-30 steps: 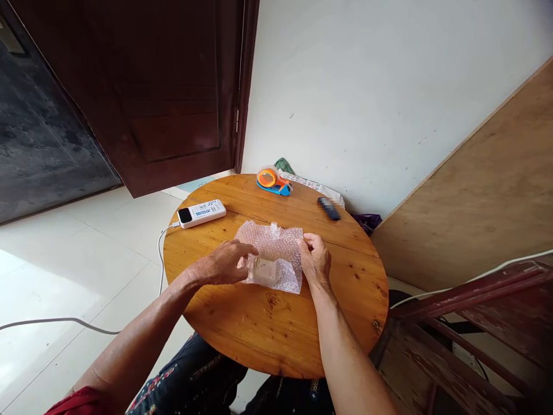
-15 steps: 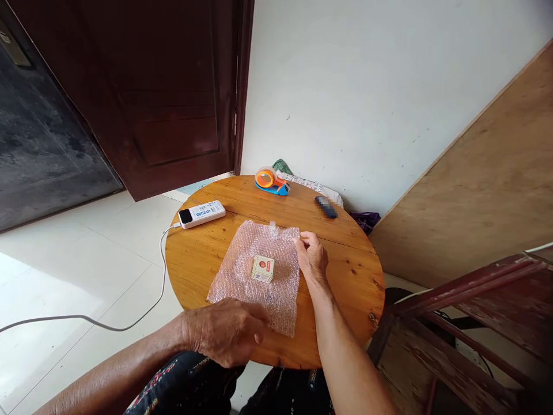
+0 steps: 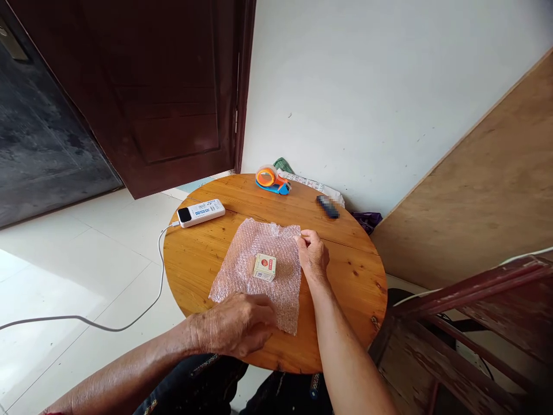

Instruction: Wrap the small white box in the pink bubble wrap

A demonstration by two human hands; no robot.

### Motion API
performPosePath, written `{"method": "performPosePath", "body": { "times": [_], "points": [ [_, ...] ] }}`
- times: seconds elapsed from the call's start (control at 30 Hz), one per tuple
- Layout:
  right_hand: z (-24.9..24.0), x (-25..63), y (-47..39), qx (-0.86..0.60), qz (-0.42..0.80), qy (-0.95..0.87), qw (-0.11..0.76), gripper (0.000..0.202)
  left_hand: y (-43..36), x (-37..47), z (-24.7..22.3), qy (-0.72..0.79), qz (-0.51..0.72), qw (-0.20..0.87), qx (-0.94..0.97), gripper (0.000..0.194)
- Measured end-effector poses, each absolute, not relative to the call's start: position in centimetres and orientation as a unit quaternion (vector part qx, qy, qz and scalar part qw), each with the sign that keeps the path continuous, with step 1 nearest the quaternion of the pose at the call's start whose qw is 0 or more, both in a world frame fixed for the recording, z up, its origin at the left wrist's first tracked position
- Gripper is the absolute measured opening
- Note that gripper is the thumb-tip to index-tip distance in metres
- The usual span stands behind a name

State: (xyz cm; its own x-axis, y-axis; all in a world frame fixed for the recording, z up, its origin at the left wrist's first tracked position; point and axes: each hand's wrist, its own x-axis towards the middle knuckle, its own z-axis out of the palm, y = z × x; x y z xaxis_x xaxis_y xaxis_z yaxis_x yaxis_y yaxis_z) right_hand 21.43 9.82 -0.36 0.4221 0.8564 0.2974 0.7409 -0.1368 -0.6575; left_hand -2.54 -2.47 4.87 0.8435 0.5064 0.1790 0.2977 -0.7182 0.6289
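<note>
A small cream-coloured box [image 3: 265, 267] with a red emblem rests near the middle of a sheet of bubble wrap [image 3: 235, 271], which lies spread on the round wooden table. The thumb and fingers of my right hand [image 3: 313, 253] pinch the sheet at its far right corner. Over the near edge of the sheet is my left hand [image 3: 237, 324], back upward. Its fingers are blurred and partly hidden, so whether they touch or hold the sheet cannot be made out.
An orange and blue tape dispenser [image 3: 272, 180] stands at the table's [image 3: 354, 271] far edge. To its right lies a pixelated dark object [image 3: 327, 206]. A white device [image 3: 201, 213] at the left has a cable [image 3: 162, 271] running off the table. A wooden frame [image 3: 458, 323] is close on the right.
My left hand has moved slightly right and away from me along the sheet's near edge. My right hand keeps its pinch on the corner. The box stays almost where it was.
</note>
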Motion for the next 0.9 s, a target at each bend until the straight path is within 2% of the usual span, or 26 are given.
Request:
{"method": "performPosePath", "body": {
  "times": [0.13,0.27,0.5,0.63,0.8,0.9],
  "points": [
    [-0.4,21.4,9.7,-0.749,0.073,-0.536,0.384,0.024,-2.6,-2.2,4.5,0.305,0.236,0.244,0.890,0.017],
    [-0.3,21.6,9.7,-0.748,0.067,-0.535,0.388,0.024,-2.7,-1.6,3.3,0.318,0.208,0.174,0.909,0.014],
    [-0.1,22.0,9.3,-0.765,0.058,-0.520,0.376,0.024,-3.3,-1.6,2.0,0.331,0.178,0.187,0.908,0.010],
    [-0.1,22.0,9.2,-0.754,0.051,-0.518,0.401,0.025,-3.7,-1.4,1.4,0.339,0.201,0.189,0.900,0.005],
    [1.4,21.5,8.7,-0.727,0.028,-0.517,0.451,0.035,-3.7,-1.2,0.5,0.348,0.236,0.188,0.887,0.007],
    [3.9,20.4,7.1,-0.634,0.114,-0.578,0.501,0.032,-3.6,-1.3,0.3,0.342,0.239,0.191,0.888,0.007]
  ]
}}
